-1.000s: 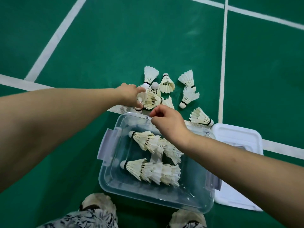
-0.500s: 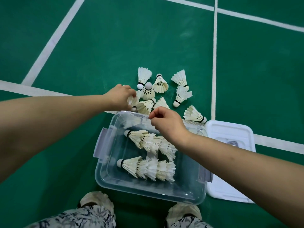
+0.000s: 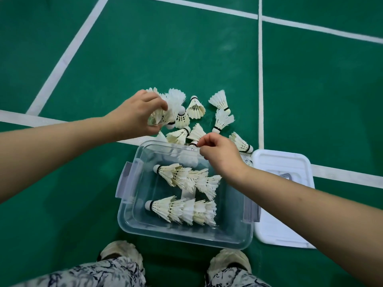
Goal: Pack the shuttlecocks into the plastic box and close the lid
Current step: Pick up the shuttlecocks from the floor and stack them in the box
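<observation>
Left hand (image 3: 137, 114) curls its fingers around nested shuttlecocks (image 3: 165, 110), while right hand (image 3: 219, 156) pinches one shuttlecock's cork (image 3: 193, 143) over the plastic box (image 3: 132, 214) rim

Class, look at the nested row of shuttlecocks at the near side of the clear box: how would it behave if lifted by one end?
The nested row would probably feel very light, being mostly feathers. It may sag or separate, since the shuttlecocks look only slotted together. The thin feather tips look easily crushed.

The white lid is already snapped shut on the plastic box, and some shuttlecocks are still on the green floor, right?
Not quite. In the head view the white lid lies on the floor beside the open plastic box. Loose shuttlecocks do remain on the green floor.
</observation>
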Available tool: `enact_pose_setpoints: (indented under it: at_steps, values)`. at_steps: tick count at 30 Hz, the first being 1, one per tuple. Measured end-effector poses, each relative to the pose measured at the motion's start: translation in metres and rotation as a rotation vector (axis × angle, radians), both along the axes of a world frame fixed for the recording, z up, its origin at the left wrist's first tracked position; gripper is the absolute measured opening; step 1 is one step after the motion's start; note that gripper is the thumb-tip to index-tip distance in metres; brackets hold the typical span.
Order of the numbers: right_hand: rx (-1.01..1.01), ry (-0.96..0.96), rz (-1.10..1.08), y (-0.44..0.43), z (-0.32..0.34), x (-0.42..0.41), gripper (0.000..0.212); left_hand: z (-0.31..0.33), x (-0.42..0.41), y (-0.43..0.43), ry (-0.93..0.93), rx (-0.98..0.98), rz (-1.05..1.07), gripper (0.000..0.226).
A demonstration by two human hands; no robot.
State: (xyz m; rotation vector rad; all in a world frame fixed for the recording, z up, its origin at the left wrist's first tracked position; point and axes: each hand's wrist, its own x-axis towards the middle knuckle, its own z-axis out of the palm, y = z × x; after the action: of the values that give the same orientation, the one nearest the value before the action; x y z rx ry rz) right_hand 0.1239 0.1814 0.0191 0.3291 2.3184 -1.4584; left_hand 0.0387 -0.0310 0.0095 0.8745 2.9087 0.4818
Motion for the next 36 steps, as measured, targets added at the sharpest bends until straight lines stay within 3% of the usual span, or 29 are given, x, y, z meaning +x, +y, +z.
enact_pose_setpoints:
  at_steps: [3,10,14,16,19,23,29,33,36]
  values:
    - [0.026,0.056,-0.02,0.006,0.003,-0.003,0.016,0.015,0.02,0.009,0.033,0.082,-0.029,0.041]
    - [-0.017,0.046,0.132,0.012,0.007,-0.003,0.084,0.03,0.064,0.024,-0.12,0.202,-0.049,0.047]
    - [-0.155,-0.012,0.228,0.014,0.001,0.007,0.103,0.027,0.086,0.033,-0.245,0.272,-0.029,0.045]
    - [-0.186,-0.013,0.235,0.017,0.0,0.011,0.099,0.02,0.094,0.038,-0.313,0.29,-0.043,0.042]
    - [-0.156,0.004,0.206,0.024,-0.002,0.016,0.067,0.014,0.099,0.043,-0.404,0.307,-0.017,0.043]
    - [0.169,0.052,0.32,0.039,-0.011,0.024,0.034,0.007,0.099,0.045,-0.468,0.318,0.112,0.044]
    - [0.534,0.058,0.648,0.046,-0.028,0.039,0.064,-0.012,0.106,0.039,-0.64,0.187,0.294,0.052]
    - [0.562,0.075,0.821,0.034,-0.038,0.046,0.093,-0.024,0.109,0.038,-0.758,0.13,0.349,0.051]
    - [0.528,0.039,0.92,0.023,-0.049,0.046,0.095,-0.027,0.106,0.036,-0.796,0.119,0.385,0.05]
